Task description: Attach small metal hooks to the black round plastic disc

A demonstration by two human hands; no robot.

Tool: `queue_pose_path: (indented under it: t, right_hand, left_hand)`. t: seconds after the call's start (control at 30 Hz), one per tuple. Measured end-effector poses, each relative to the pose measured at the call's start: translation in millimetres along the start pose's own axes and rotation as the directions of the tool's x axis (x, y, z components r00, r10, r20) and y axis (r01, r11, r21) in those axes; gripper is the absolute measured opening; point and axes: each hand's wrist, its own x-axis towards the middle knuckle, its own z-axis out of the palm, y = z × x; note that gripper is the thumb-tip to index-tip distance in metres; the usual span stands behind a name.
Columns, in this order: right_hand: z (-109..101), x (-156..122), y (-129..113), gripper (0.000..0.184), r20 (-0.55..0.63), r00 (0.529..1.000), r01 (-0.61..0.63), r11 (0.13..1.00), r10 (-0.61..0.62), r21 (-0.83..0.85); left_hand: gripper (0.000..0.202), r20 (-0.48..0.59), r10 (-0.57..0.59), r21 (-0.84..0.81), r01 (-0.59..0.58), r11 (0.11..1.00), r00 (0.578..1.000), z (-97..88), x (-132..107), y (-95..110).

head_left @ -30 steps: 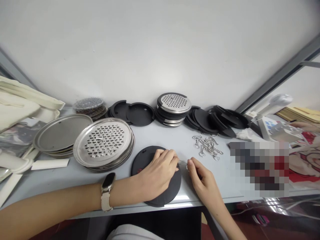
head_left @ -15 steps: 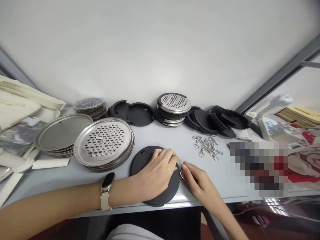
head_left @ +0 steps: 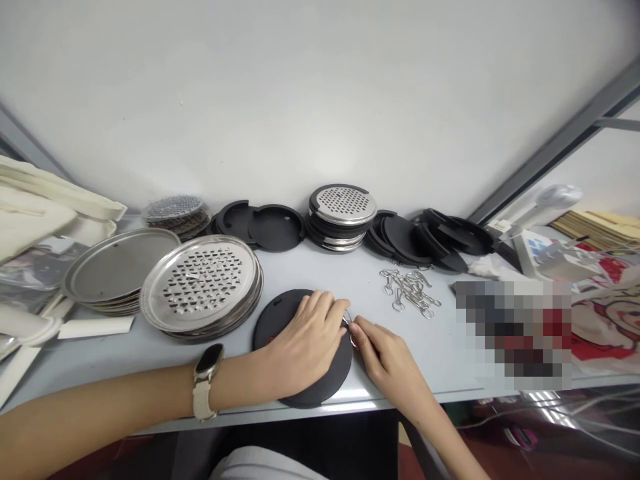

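A black round plate (head_left: 276, 319) lies on the table's front part. My left hand (head_left: 307, 343) lies across it, fingers bent over toward its right rim and holding it; the thumb is mostly hidden. At that rim, my right hand (head_left: 387, 357) is closed, pinching a metal wire clip (head_left: 353, 341) between thumb and forefinger. The clip's upper end meets the plate's edge close to my left fingertips; whether it passes through a hole cannot be seen. Beyond the right hand is a loose pile of similar wire clips (head_left: 411, 291).
Stacked round metal graters (head_left: 205, 283) and plain metal discs (head_left: 123, 267) stand left. Along the wall are black round holders (head_left: 277, 228), a stack of graters in black holders (head_left: 345, 207) and more black holders (head_left: 407, 239). A blurred patch (head_left: 515, 333) covers things at right.
My left fingers have straightened and spread slightly over the plate. The right hand still pinches the wire clip at the rim. The whole view has shifted a little.
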Motion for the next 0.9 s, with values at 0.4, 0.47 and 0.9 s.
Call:
queue_pose_path:
  t: [0.4,0.47,0.9]
  right_hand:
    - [-10.5,2.9,3.9,0.033,0.090,0.994,0.066,0.998,-0.064,-0.018]
    - [-9.9,2.3,3.7,0.033,0.087,0.994,0.073,0.997,-0.071,-0.017]
    - [-8.3,-2.0,6.0,0.032,0.068,0.995,0.062,0.992,-0.069,0.107]
  left_hand:
    - [0.017,0.036,0.031,-0.004,-0.030,1.000,0.999,-3.3,0.4,-1.5]
    - [0.018,0.051,0.042,-0.021,-0.041,0.999,0.998,-4.1,1.0,-1.3]
    - [0.020,0.025,0.075,-0.038,-0.074,0.997,0.997,-1.3,0.0,-2.3]
